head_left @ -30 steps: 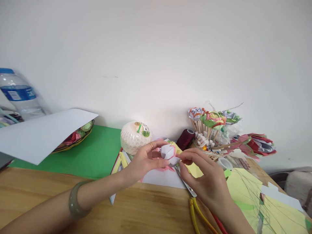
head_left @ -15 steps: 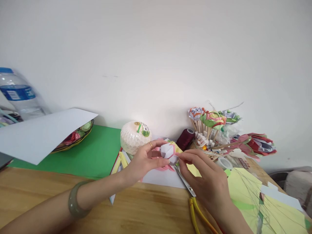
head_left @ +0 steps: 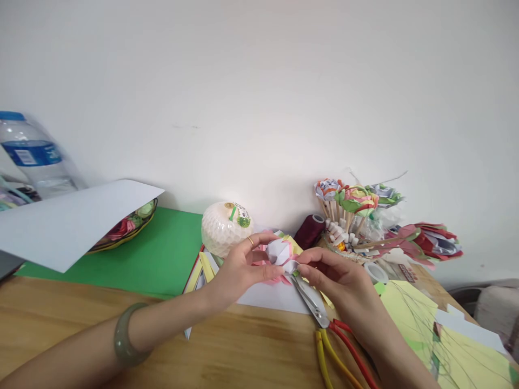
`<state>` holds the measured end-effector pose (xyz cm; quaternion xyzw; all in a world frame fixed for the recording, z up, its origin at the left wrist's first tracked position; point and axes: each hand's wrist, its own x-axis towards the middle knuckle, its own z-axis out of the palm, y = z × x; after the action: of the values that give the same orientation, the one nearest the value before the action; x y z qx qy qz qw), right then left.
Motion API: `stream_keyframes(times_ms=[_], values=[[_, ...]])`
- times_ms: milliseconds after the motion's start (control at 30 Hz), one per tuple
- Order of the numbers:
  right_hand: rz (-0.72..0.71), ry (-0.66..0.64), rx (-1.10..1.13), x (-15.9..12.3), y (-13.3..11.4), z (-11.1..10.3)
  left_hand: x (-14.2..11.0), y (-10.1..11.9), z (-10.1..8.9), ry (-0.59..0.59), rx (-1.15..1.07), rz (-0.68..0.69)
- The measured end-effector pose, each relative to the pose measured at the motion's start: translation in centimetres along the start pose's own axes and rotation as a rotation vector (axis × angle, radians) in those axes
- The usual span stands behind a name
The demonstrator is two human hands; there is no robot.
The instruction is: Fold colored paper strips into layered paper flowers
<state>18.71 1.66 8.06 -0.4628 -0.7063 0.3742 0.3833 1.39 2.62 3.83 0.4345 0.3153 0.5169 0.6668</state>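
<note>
Between both hands is a small folded paper flower [head_left: 279,252], white with pink edges. My left hand [head_left: 239,270] is closed on its left side, thumb below and fingers above. My right hand [head_left: 344,283] pinches a white petal at the flower's lower right between thumb and forefinger. Pink paper petals lie under and behind the flower, partly hidden by the fingers. Just below the right hand, scissors [head_left: 314,307] lie with their blades toward the flower; yellow handles [head_left: 323,356] and red handles [head_left: 357,354] are beside each other there.
Behind the hands stand a coconut in netted wrap [head_left: 225,229] and a dark red thread spool [head_left: 309,231]. Paper flowers on sticks [head_left: 354,199] fill the back right. Yellow paper sheets [head_left: 409,308] with thin wires lie right. A white sheet [head_left: 81,216] covers part of a basket [head_left: 130,240].
My right hand has shifted and turned slightly, with its fingers more extended, baring the red handles and more of the scissors. My left hand stays around the flower. The view has shifted slightly.
</note>
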Motion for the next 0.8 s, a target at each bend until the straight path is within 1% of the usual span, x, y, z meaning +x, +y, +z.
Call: stream_keyframes(times_ms=[67, 133, 267, 400, 467, 533, 633, 733, 800], values=[[0.038, -0.035, 0.047, 0.1, 0.0, -0.3, 0.0, 0.1, -0.1, 0.004, 0.019, -0.001], [0.063, -0.043, 0.092, 0.1, -0.1, -0.5, 0.1, 0.2, -0.1, 0.001, 0.041, -0.002], [0.136, -0.092, 0.172, 0.2, -0.1, -0.6, 0.0, 0.4, -0.2, -0.062, 0.086, 0.000], [0.205, -0.172, 0.117, 0.1, 0.3, -1.0, -0.1, 0.8, -0.1, -0.071, 0.184, 0.010], [0.216, -0.193, 0.082, 0.0, 0.5, -1.1, -0.2, 1.0, 0.0, -0.063, 0.221, 0.014], [0.197, -0.189, 0.034, 0.0, 0.5, -1.2, -0.3, 1.0, 0.0, -0.049, 0.256, 0.020], [0.108, -0.175, -0.071, 0.0, 0.3, -1.2, -0.2, 1.0, 0.0, -0.046, 0.285, 0.022], [0.028, -0.174, -0.133, 0.0, -0.1, -1.2, -0.1, 0.8, -0.1, -0.080, 0.254, 0.022], [0.002, -0.182, -0.150, 0.0, -0.2, -1.2, -0.1, 0.8, -0.2, -0.094, 0.234, 0.028]])
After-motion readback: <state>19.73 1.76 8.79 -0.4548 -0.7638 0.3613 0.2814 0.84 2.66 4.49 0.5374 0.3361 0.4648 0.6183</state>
